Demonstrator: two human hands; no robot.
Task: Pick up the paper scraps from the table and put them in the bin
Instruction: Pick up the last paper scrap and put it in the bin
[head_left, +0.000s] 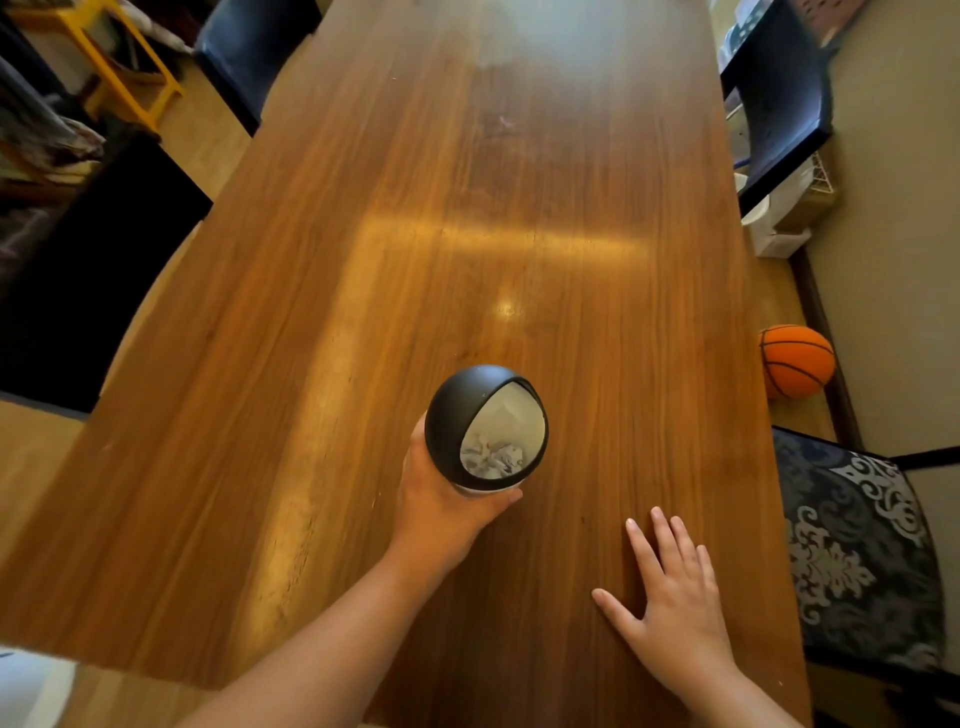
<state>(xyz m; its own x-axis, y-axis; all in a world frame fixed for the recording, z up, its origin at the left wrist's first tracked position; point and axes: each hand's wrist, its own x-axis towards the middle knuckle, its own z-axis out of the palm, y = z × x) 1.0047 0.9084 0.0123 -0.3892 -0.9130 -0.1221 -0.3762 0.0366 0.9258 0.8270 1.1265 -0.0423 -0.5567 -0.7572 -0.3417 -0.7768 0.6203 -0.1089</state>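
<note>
A small bin (457, 410) with a black domed lid and a white body stands on the wooden table (519, 234), near its front middle. Through the lid's slanted opening I see crumpled paper scraps (496, 457) lying inside. My left hand (441, 499) is wrapped around the bin's lower left side, thumb across its front. To the right of the bin, my right hand (670, 587) lies flat on the tabletop, fingers spread, holding nothing. No loose scraps show on the table.
A patterned chair (857, 551) stands at the table's right edge, with an orange basketball (797, 361) on the floor beyond it. Dark chairs (249, 47) stand at the far left and far right. A black cabinet (88, 270) sits to the left.
</note>
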